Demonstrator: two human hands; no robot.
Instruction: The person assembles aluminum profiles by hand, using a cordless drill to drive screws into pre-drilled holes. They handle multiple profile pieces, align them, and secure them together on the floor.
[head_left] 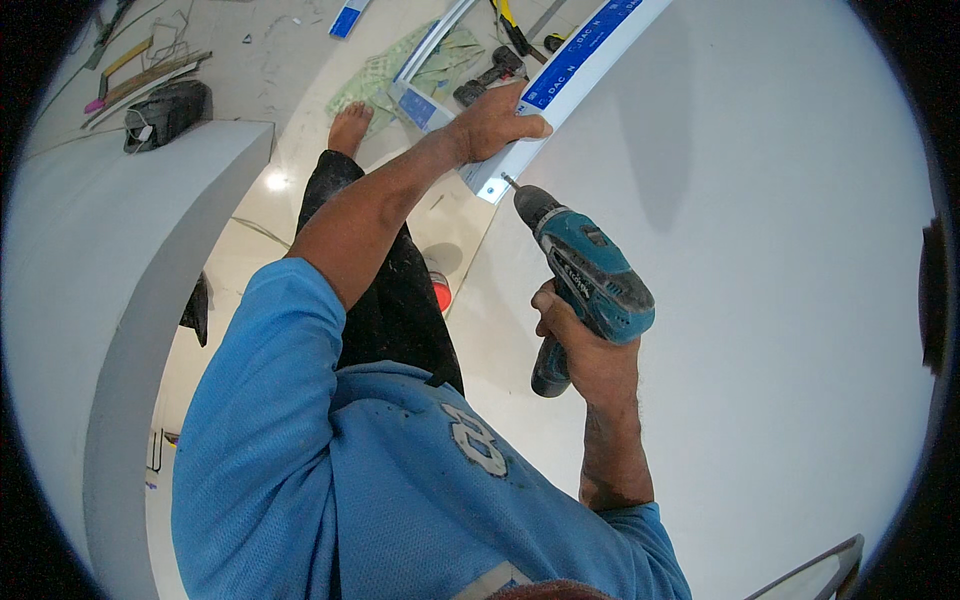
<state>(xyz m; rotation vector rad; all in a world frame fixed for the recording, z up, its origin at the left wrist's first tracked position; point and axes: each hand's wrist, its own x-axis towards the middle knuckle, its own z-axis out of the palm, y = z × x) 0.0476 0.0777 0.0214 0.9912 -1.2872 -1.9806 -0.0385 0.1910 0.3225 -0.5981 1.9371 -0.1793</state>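
Note:
My left hand [495, 122] grips a white metal profile [600, 60] that carries blue protective film, holding it near its lower end with the thumb over the near face. A small screw or hole shows in the bracket-like end [491, 189] of the profile. In my right hand [592, 350] is a teal and black cordless drill [592, 265], its handle wrapped by my fingers. The drill points up and left; its bit [510, 181] is close to the profile's end, and whether they touch I cannot tell.
A white wall [780, 300] fills the right side. On the floor beyond lie a second drill [492, 76], another framed profile [420, 105] and a green patterned cloth [375, 80]. A black bag [168, 112] rests on the white ledge [110, 220] at left. A red container [440, 292] stands by my leg.

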